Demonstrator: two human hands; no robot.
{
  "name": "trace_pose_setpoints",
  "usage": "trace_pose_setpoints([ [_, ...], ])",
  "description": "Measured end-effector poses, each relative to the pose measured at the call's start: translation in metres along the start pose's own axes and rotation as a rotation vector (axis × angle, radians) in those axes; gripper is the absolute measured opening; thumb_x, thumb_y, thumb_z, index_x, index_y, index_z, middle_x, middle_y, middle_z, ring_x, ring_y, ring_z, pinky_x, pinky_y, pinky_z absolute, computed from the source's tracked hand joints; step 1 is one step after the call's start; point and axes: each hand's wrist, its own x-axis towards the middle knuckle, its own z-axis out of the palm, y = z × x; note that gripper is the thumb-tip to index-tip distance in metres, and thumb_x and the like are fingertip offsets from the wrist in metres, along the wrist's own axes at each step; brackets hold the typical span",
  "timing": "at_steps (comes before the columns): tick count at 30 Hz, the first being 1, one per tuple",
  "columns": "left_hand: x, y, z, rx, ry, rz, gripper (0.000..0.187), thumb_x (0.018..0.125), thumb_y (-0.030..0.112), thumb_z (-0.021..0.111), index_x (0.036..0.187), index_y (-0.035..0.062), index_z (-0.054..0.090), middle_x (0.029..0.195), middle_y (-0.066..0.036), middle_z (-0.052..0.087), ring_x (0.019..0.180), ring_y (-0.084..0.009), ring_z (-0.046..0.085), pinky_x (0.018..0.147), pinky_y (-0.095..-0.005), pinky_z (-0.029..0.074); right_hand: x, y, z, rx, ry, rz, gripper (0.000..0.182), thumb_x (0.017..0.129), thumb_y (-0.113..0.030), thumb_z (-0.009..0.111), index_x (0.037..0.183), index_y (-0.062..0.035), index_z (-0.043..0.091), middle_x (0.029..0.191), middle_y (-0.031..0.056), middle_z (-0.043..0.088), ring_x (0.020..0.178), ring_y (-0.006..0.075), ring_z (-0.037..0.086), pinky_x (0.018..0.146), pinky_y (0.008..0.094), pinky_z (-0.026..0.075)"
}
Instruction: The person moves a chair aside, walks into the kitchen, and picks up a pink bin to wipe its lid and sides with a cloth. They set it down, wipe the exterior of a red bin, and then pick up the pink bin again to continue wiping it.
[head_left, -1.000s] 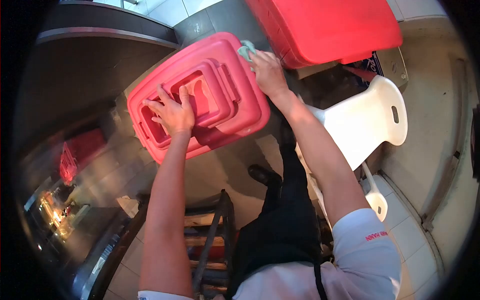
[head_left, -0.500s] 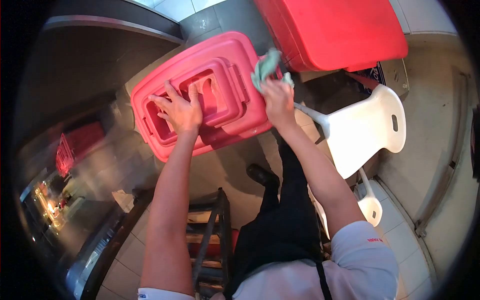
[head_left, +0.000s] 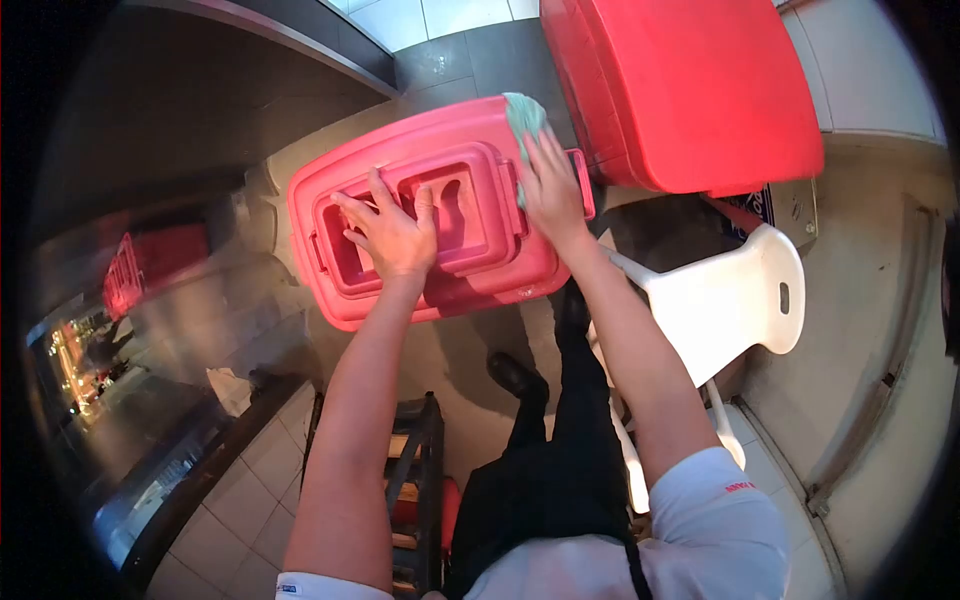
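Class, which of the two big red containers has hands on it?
The pinkish tub with hollows in its top: the left hand rests there, the right hand holds a green cloth at its edge. No hand touches the brighter box.

Pinkish-red, rounded rectangular plastic container (head_left: pixel 460 150), 11 o'clock from centre: moulded, smooth, satin sheen, pale scuff near the lower edge. 
Pale green, crumpled cloth (head_left: pixel 524 113), 12 o'clock: matt, soft, creased. 
Bright red, large box-shaped plastic bin (head_left: pixel 710 90), 1 o'clock: smooth, softly glossy. 
White plastic chair (head_left: pixel 715 305), 3 o'clock: one-piece moulded look, smooth. 
Dark-framed, slatted wooden rack (head_left: pixel 405 445), 7 o'clock: brown wood-look slats, frame material unclear. 
Black cloth trousers (head_left: pixel 550 480), 5 o'clock: matt. 
Black, rounded shoe (head_left: pixel 512 373), 5 o'clock: faint sheen. 
Whitish, square floor tiles (head_left: pixel 240 500), 8 o'clock: smooth.
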Motion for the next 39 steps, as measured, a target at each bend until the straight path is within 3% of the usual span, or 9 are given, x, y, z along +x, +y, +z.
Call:
trace_pose_setpoints([
  [7, 0.001, 0.001, -0.006, -0.054, -0.039, -0.01, 0.088, 0.091, 0.066, 0.047, 0.155, 0.0119, 0.021, 0.155, -0.039, -0.001, 0.147, -0.0498, 0.001, 0.114, -0.0659, 0.009, -0.031, 0.013, -0.038, 0.016, -0.406, 0.18, 0.04, 0.095, -0.01, 0.05, 0.132, 0.004, 0.054, 0.127, 0.0284, 0.058, 0.124, 0.0413, 0.053, 0.105, 0.0456, 0.04],
  [11, 0.004, 0.0, -0.008, -0.006, -0.072, -0.032, 0.088, 0.09, 0.064, 0.051, 0.155, 0.0135, 0.02, 0.155, -0.038, -0.002, 0.148, -0.0486, 0.0, 0.114, -0.0653, 0.009, 0.111, 0.029, 0.016, -0.129, -0.122, -0.478, 0.027, 0.093, -0.014, 0.054, 0.116, -0.0058, 0.066, 0.109, 0.0219, 0.067, 0.099, 0.0413, 0.064, 0.084, 0.0452, 0.052],
  [13, 0.003, 0.002, -0.008, -0.036, -0.084, -0.034, 0.09, 0.089, 0.061, 0.055, 0.155, 0.0121, 0.02, 0.155, -0.039, -0.002, 0.148, -0.0477, -0.004, 0.115, -0.0653, 0.007, 0.164, -0.028, 0.04, -0.192, -0.899, -0.183, 0.02, 0.093, -0.018, 0.056, 0.107, -0.0111, 0.068, 0.104, 0.018, 0.068, 0.095, 0.0396, 0.065, 0.081, 0.047, 0.053],
  [17, 0.006, 0.007, -0.012, 0.036, -0.136, -0.077, 0.091, 0.088, 0.06, 0.057, 0.156, 0.0127, 0.019, 0.156, -0.037, -0.002, 0.148, -0.046, -0.004, 0.116, -0.0629, 0.007, 0.176, -0.09, 0.142, -0.058, -1.106, -0.392, 0.031, 0.095, -0.025, 0.057, 0.124, -0.0193, 0.066, 0.122, 0.0144, 0.065, 0.101, 0.0387, 0.065, 0.088, 0.0444, 0.052],
  [24, 0.005, 0.003, -0.007, 0.016, -0.114, -0.055, 0.092, 0.086, 0.062, 0.058, 0.155, 0.0149, 0.019, 0.156, -0.037, 0.0, 0.148, -0.0477, -0.002, 0.115, -0.0645, 0.009, 0.174, -0.026, 0.074, 0.041, -1.112, -0.128, 0.031, 0.093, -0.018, 0.057, 0.122, -0.0137, 0.067, 0.132, 0.0127, 0.061, 0.112, 0.0342, 0.062, 0.096, 0.0414, 0.05],
  [27, 0.007, 0.002, -0.01, -0.021, -0.121, -0.056, 0.091, 0.086, 0.063, 0.057, 0.155, 0.0149, 0.02, 0.154, -0.041, 0.001, 0.147, -0.051, -0.002, 0.114, -0.0669, 0.008, 0.146, 0.033, -0.011, -0.067, -0.646, -0.436, 0.026, 0.089, -0.014, 0.062, 0.113, -0.0054, 0.069, 0.122, 0.0172, 0.064, 0.118, 0.0326, 0.06, 0.097, 0.0416, 0.05],
  [33, 0.012, 0.0, -0.025, -0.073, -0.213, -0.086, 0.093, 0.086, 0.064, 0.056, 0.155, 0.0126, 0.021, 0.153, -0.042, 0.004, 0.145, -0.0538, 0.003, 0.114, -0.0665, 0.009, 0.154, 0.005, -0.06, 0.287, -0.482, 0.465, 0.03, 0.097, -0.012, 0.056, 0.125, -0.0044, 0.063, 0.113, 0.0171, 0.07, 0.105, 0.0225, 0.067, 0.089, 0.0354, 0.053],
  [36, 0.012, -0.008, -0.024, -0.152, -0.198, -0.068, 0.093, 0.086, 0.066, 0.054, 0.155, 0.0127, 0.021, 0.152, -0.043, 0.006, 0.145, -0.055, 0.005, 0.113, -0.0677, 0.009, 0.154, -0.013, 0.024, -0.216, -0.913, -0.357, 0.038, 0.096, -0.013, 0.057, 0.133, -0.0059, 0.057, 0.143, 0.0244, 0.048, 0.136, 0.0338, 0.045, 0.111, 0.0409, 0.038],
  [39, 0.015, -0.016, -0.024, -0.217, -0.263, -0.06, 0.092, 0.087, 0.068, 0.05, 0.156, 0.0128, 0.021, 0.152, -0.043, 0.006, 0.144, -0.0556, 0.007, 0.112, -0.0694, 0.009, 0.166, -0.052, 0.092, -0.043, -0.963, -0.18, 0.041, 0.094, -0.01, 0.057, 0.134, -0.0084, 0.056, 0.144, 0.0223, 0.047, 0.136, 0.0371, 0.044, 0.112, 0.0425, 0.036],
])
